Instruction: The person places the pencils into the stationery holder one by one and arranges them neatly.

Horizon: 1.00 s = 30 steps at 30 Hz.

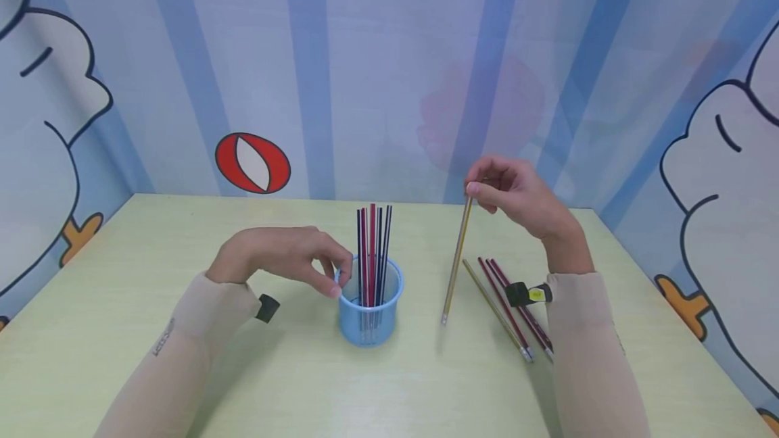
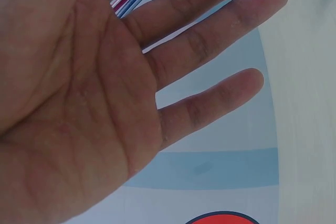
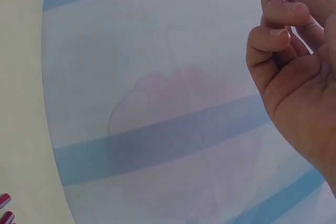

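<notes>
Near the middle of the table stands a light blue pencil cup [image 1: 368, 323] holding several upright dark and red pencils [image 1: 372, 255]. At the cup's left rim, my left hand [image 1: 298, 255] pinches the edge between thumb and index finger. Its other fingers stretch out fairly straight in the left wrist view. My right hand [image 1: 514, 195] is raised to the right of the cup, pinching a gold pencil [image 1: 458, 259] by its upper end. That pencil hangs slightly tilted, with its eraser end downward. In the right wrist view only a small bit of it shows between the fingertips.
Beside the right forearm lie another gold pencil [image 1: 496, 306] and a few dark red pencils [image 1: 508, 303]. The pale yellow table [image 1: 292, 384] ends at the back against a blue striped cloth [image 1: 389, 73], which also runs along both sides.
</notes>
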Each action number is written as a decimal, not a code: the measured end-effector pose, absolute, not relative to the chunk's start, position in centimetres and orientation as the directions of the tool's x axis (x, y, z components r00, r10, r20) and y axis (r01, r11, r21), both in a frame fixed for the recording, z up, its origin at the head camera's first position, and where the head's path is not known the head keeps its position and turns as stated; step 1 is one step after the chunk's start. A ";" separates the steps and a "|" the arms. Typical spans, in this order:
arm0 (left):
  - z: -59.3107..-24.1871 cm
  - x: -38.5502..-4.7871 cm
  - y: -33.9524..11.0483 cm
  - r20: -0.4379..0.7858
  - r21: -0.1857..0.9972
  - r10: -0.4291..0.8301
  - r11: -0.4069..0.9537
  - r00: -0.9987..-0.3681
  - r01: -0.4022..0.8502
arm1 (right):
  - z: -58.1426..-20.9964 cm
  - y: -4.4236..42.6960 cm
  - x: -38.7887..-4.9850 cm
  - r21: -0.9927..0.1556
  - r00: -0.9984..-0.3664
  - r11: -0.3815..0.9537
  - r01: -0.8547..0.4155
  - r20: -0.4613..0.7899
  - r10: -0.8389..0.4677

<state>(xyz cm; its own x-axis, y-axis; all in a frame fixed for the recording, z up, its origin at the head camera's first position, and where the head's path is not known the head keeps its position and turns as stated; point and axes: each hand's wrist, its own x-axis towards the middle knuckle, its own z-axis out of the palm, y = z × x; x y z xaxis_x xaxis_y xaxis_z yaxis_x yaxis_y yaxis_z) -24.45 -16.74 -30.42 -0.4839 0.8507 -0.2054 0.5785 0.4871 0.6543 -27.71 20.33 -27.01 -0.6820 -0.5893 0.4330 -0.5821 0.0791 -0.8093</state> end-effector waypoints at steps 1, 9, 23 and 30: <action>-30.4 -24.5 -16.8 -0.204 0.654 0.851 0.487 -0.484 0.579 | -27.0 20.3 -27.7 -0.811 -0.685 0.067 -0.582 0.444 -0.578; -30.4 -24.4 -16.8 -0.203 0.663 0.853 0.481 -0.482 0.573 | -26.7 19.8 -27.4 -0.836 -0.719 -0.054 -0.546 0.500 -0.483; -30.5 -24.5 -16.7 -0.216 0.653 0.844 0.499 -0.491 0.570 | -27.6 17.5 -27.9 -0.834 -0.746 -0.129 -0.537 0.541 -0.388; -30.5 -24.5 -16.7 -0.215 0.651 0.845 0.497 -0.489 0.573 | -27.9 17.1 -28.0 -0.849 -0.763 -0.083 -0.522 0.508 -0.400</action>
